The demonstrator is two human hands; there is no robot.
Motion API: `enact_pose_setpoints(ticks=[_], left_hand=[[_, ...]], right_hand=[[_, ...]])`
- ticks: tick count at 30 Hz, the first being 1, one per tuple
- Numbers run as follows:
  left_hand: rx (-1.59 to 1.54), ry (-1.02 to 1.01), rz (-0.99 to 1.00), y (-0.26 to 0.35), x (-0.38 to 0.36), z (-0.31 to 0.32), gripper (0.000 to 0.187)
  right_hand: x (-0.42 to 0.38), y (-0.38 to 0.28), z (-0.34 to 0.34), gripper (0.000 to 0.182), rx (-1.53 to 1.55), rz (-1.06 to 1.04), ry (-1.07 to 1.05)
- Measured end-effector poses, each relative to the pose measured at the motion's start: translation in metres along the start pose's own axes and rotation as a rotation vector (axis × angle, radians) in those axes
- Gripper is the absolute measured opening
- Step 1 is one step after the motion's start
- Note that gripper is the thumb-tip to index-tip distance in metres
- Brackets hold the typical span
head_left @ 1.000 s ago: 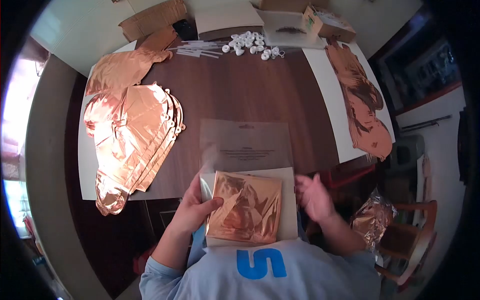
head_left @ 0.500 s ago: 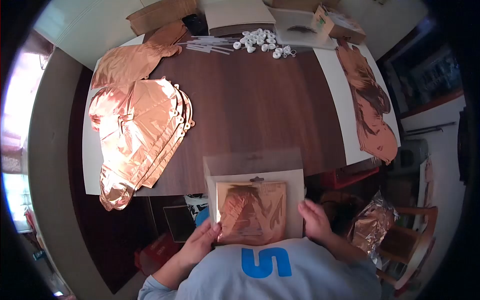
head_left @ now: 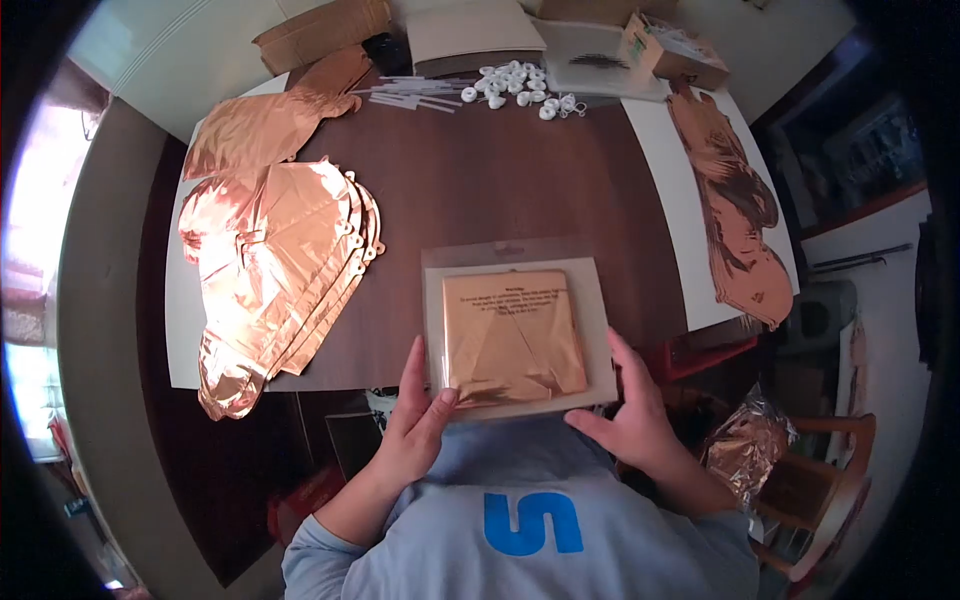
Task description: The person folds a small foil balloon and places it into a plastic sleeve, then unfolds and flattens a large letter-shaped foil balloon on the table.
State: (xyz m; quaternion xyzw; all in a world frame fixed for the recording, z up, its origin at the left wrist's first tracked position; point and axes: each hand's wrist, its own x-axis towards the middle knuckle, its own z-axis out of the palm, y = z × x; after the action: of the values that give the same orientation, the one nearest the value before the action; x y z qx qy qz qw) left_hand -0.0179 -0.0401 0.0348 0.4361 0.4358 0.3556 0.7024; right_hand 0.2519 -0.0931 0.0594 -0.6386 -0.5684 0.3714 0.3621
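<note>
A clear plastic package (head_left: pixel 515 340) with a pale backing card and a folded copper-coloured foil piece inside lies flat at the table's front edge. Small dark print shows near the top of the foil. My left hand (head_left: pixel 420 415) grips its lower left side, the thumb on top near the corner. My right hand (head_left: pixel 635 410) is at the lower right side, with the thumb below the corner and the fingers along the edge.
Large copper foil shapes (head_left: pixel 275 255) are stacked on the left, others (head_left: pixel 730 210) on the right. Along the back are white ribbon rolls (head_left: pixel 515 80), clear straws (head_left: pixel 415 92) and an open cardboard box (head_left: pixel 675 55). A wooden chair (head_left: pixel 820 480) holds crumpled foil (head_left: pixel 745 445).
Both hands have moved the package forward, away from my body and over the table edge. The foil inside now shows a smoother face with print, and its lower edge has come into view.
</note>
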Motion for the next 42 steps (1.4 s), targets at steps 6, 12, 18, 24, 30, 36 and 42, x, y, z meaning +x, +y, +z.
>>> enact_pose_setpoints(ticks=[6, 12, 18, 24, 30, 36, 42], left_hand=[[0.093, -0.094, -0.011, 0.008, 0.010, 0.003, 0.098], [0.167, -0.028, 0.063, 0.011, 0.019, 0.011, 0.103], [1.042, 0.063, -0.134, 0.047, 0.025, 0.005, 0.086], [1.557, 0.136, 0.844, 0.072, 0.060, 0.027, 0.049], [1.443, -0.011, 0.937, 0.056, 0.106, 0.023, 0.033], [1.524, -0.021, 0.775, 0.054, 0.106, 0.023, 0.037], [1.489, 0.045, 0.848, 0.042, 0.099, 0.019, 0.035]], right_hand=[[0.022, 0.004, 0.003, 0.068, -0.700, -0.383, 0.106], [0.058, 0.013, 0.008, 0.031, -0.781, -0.865, 0.098], [0.080, 0.018, 0.003, 0.025, -0.738, -0.945, 0.133], [0.101, -0.001, -0.010, 0.018, -0.690, -0.897, 0.109], [0.126, -0.010, -0.024, 0.024, -0.744, -0.887, 0.160], [0.131, -0.017, -0.030, 0.018, -0.557, -0.845, 0.193], [0.226, 0.007, -0.065, 0.012, -0.415, -0.395, 0.222]])
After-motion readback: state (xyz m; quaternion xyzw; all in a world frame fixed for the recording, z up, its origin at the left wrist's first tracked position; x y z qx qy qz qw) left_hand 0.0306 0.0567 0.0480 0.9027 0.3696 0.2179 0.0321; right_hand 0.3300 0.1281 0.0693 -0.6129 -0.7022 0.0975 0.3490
